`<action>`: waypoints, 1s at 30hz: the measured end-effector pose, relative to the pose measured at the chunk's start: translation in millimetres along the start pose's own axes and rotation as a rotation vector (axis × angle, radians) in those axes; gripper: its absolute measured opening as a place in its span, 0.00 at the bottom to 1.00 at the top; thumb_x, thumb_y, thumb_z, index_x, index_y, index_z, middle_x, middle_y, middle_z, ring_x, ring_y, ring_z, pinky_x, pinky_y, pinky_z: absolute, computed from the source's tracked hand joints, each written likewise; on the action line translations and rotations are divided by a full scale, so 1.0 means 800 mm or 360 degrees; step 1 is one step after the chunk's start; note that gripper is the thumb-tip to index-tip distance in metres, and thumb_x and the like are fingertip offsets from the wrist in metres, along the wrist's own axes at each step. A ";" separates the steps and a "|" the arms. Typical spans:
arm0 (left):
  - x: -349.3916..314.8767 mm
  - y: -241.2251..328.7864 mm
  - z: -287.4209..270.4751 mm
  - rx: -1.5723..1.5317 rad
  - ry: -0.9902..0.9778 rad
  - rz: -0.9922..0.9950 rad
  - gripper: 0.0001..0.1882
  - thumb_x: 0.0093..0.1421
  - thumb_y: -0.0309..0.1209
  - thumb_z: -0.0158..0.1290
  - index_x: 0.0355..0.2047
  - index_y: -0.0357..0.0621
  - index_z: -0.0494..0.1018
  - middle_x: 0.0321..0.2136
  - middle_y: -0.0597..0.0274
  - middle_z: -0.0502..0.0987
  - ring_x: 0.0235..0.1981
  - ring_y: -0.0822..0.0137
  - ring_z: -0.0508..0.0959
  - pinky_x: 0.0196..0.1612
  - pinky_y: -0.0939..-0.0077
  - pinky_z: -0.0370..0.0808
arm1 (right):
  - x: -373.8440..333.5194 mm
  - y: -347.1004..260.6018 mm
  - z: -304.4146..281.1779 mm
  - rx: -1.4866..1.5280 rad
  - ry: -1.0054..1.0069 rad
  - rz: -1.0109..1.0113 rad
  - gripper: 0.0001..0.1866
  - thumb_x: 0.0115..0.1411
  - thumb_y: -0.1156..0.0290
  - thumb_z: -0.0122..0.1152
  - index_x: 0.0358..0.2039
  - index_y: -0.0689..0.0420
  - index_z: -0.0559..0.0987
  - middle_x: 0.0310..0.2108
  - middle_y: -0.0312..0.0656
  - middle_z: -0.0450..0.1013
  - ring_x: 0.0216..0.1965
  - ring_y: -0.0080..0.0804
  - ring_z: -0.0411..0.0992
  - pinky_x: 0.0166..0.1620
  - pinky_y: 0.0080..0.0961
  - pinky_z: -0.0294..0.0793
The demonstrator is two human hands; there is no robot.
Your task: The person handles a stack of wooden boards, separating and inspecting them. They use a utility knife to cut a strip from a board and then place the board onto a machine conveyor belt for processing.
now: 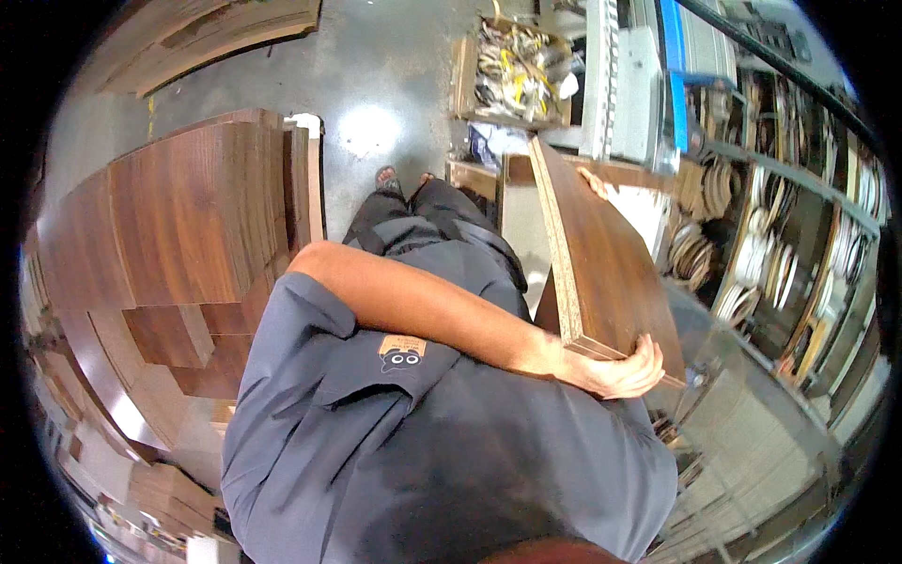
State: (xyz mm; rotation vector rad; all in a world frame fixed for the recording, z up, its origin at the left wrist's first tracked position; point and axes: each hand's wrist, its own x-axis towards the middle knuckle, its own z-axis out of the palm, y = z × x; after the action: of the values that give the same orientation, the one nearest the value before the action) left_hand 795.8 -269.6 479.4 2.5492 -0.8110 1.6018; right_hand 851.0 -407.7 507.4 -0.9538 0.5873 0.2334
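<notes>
A dark brown wood-grain particleboard panel (611, 254) stands tilted at my right side, its raw speckled edge facing left. A seam along its near end suggests two layers, but I cannot tell if these are separate boards. My left arm reaches across my body, and my left hand (620, 371) grips the panel's near end with the fingers curled against its brown face. At the far end, the fingertips of my right hand (594, 183) hook over the edge; the panel hides the rest of that hand and arm.
Stacks of brown panels (178, 226) stand close on my left. A wooden crate (463, 80) of loose edging scraps lies ahead, beside a grey machine with a blue strip (675, 75). Racks of coiled edge banding (752, 249) line the right. More boards (216, 38) lie far left.
</notes>
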 end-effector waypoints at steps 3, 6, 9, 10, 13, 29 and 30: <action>-0.006 -0.042 0.022 0.0092 0.0038 -0.0027 0.26 0.72 0.42 0.43 0.57 0.31 0.72 0.43 0.41 0.81 0.43 0.48 0.83 0.48 0.51 0.84 | 0.031 -0.008 0.048 -0.0105 -0.0077 0.0025 0.51 0.65 0.21 0.43 0.76 0.46 0.65 0.75 0.40 0.63 0.73 0.47 0.62 0.73 0.51 0.63; -0.014 -0.082 0.043 0.0197 0.0009 0.0004 0.26 0.73 0.39 0.44 0.62 0.32 0.70 0.46 0.44 0.81 0.43 0.51 0.84 0.47 0.57 0.84 | 0.071 0.000 0.093 -0.0162 -0.0136 0.0047 0.51 0.65 0.22 0.43 0.76 0.46 0.64 0.75 0.40 0.63 0.73 0.47 0.62 0.73 0.51 0.63; -0.027 -0.126 0.082 0.0255 0.0034 0.0081 0.26 0.72 0.41 0.43 0.60 0.31 0.71 0.43 0.44 0.81 0.41 0.52 0.83 0.46 0.56 0.83 | 0.122 0.018 0.127 -0.0165 -0.0168 0.0071 0.50 0.66 0.22 0.43 0.76 0.46 0.64 0.75 0.40 0.63 0.73 0.47 0.62 0.74 0.51 0.63; -0.032 -0.142 0.098 0.0279 0.0049 0.0100 0.26 0.72 0.42 0.42 0.58 0.31 0.71 0.41 0.44 0.81 0.41 0.53 0.82 0.46 0.56 0.83 | 0.140 0.024 0.135 -0.0167 -0.0179 0.0075 0.50 0.66 0.22 0.43 0.76 0.46 0.64 0.75 0.40 0.63 0.73 0.47 0.62 0.74 0.51 0.63; -0.048 -0.228 0.107 0.0179 0.0005 -0.0072 0.25 0.71 0.41 0.45 0.59 0.34 0.74 0.46 0.50 0.82 0.44 0.55 0.84 0.50 0.61 0.82 | 0.199 0.050 0.173 -0.0151 -0.0192 0.0119 0.50 0.66 0.23 0.43 0.76 0.46 0.64 0.75 0.40 0.63 0.73 0.47 0.62 0.74 0.51 0.63; -0.070 -0.581 0.287 -0.0073 -0.0011 -0.0183 0.21 0.78 0.44 0.48 0.63 0.49 0.76 0.53 0.65 0.82 0.50 0.67 0.82 0.59 0.71 0.80 | 0.527 0.202 0.512 0.0204 -0.0235 0.0294 0.48 0.68 0.26 0.42 0.77 0.45 0.62 0.75 0.40 0.62 0.74 0.46 0.61 0.74 0.51 0.62; -0.067 -0.593 0.303 -0.0107 0.0060 -0.0268 0.20 0.78 0.44 0.48 0.62 0.50 0.77 0.53 0.65 0.83 0.49 0.67 0.82 0.58 0.71 0.79 | 0.540 0.202 0.531 0.0189 -0.0243 0.0302 0.48 0.68 0.26 0.42 0.77 0.45 0.62 0.75 0.40 0.62 0.74 0.46 0.61 0.74 0.51 0.62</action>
State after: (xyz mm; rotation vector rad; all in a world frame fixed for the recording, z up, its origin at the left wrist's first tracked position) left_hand 1187.3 93.6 437.4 2.4595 -0.6171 1.5402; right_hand 1291.7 4.4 336.0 -0.7583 0.5446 0.4323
